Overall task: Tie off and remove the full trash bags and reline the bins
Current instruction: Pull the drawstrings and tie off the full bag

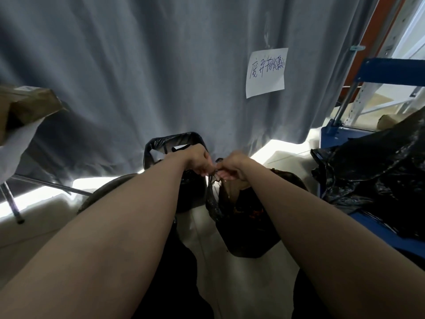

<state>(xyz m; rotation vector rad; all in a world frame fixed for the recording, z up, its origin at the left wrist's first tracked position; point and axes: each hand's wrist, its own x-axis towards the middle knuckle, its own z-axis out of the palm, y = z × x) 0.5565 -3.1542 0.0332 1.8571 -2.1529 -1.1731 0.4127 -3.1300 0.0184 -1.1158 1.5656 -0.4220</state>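
Observation:
A black trash bag (215, 203) hangs over a dark bin (250, 238) on the floor at centre. My left hand (199, 161) and my right hand (231, 168) meet just above it, each pinching a gathered end of the bag's top. The two ends cross between my fingers. Behind my left hand stands a second bin (158, 148) lined with a black bag, its mouth open. My forearms hide much of both bins.
A grey curtain (138, 65) with a handwritten paper sign (266, 72) hangs right behind the bins. A blue cart (372, 229) at right carries crumpled black bags (377, 178). A chair with cardboard (25, 107) stands at left. Pale floor lies between the bins.

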